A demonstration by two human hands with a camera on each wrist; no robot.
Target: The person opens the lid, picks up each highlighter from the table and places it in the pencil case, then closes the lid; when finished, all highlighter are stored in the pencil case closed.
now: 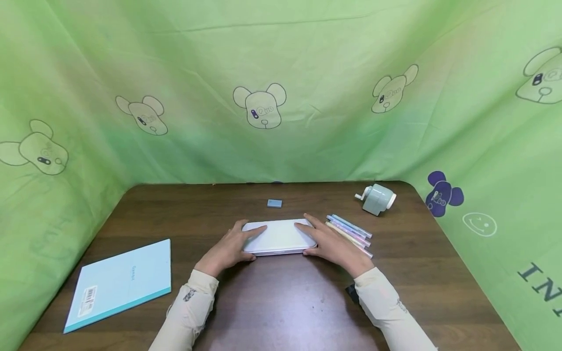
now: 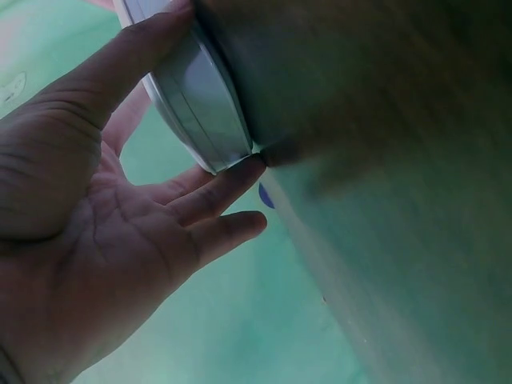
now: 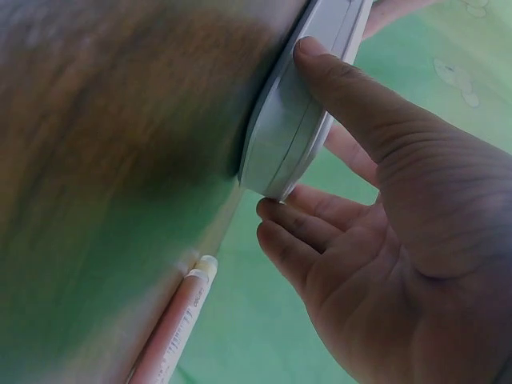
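A white pencil case [image 1: 279, 236] with rounded corners lies flat on the table, lid closed, its long side facing me. My left hand [image 1: 229, 246] grips its left end, thumb at the front edge and fingers reaching over the top and round the back. At the other end, my right hand [image 1: 332, 244] holds it the same way. The left wrist view shows the case's end [image 2: 204, 108] between thumb and fingers, with a seam along its side. In the right wrist view, the thumb presses the front side of the case [image 3: 280, 132].
Several pastel pens [image 1: 351, 233] lie just right of my right hand. A blue eraser [image 1: 274, 203] sits behind the case, and a grey-green crank pencil sharpener [image 1: 377, 199] stands at the back right. A light blue notebook [image 1: 125, 280] rests at left. Green cloth [image 1: 263, 156] hangs round the table [image 1: 285, 302].
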